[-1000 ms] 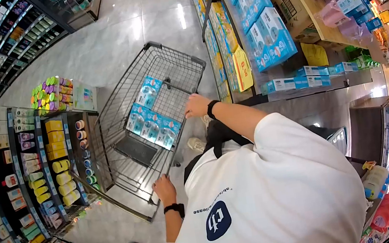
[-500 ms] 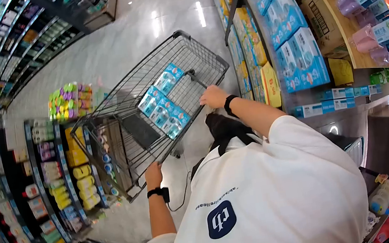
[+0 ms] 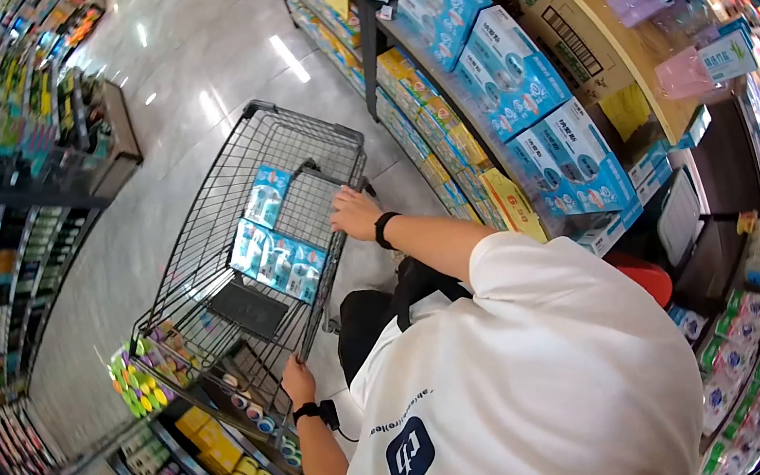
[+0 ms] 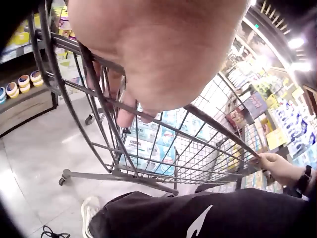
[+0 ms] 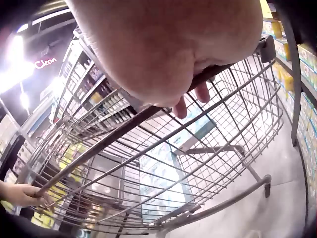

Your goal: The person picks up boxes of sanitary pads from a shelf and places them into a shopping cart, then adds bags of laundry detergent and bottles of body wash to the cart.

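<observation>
A wire shopping cart (image 3: 190, 217) stands beside the person, holding blue-and-white packs (image 3: 277, 261) on its floor. My left hand (image 3: 298, 381) grips the cart's side rim near its rear; in the left wrist view the fingers of that hand (image 4: 126, 116) hang curled over the rail. Farther forward on the same rim, my right hand (image 3: 355, 214) is curled over the bar, and its fingertips (image 5: 181, 107) show inside the basket in the right wrist view. The packs lie below both hands, untouched.
Shelving with large blue packs (image 3: 512, 70) runs along the right. Yellow goods and round-lidded tubs (image 3: 136, 382) stand at the lower left, close to the cart's rear. Grey tiled floor (image 3: 174, 42) stretches ahead between display stands (image 3: 118, 139).
The view has swung, with the aisle and left shelves shifted and the right shelving turned. The cart has changed position against the shelves; both hands keep hold of its rim.
</observation>
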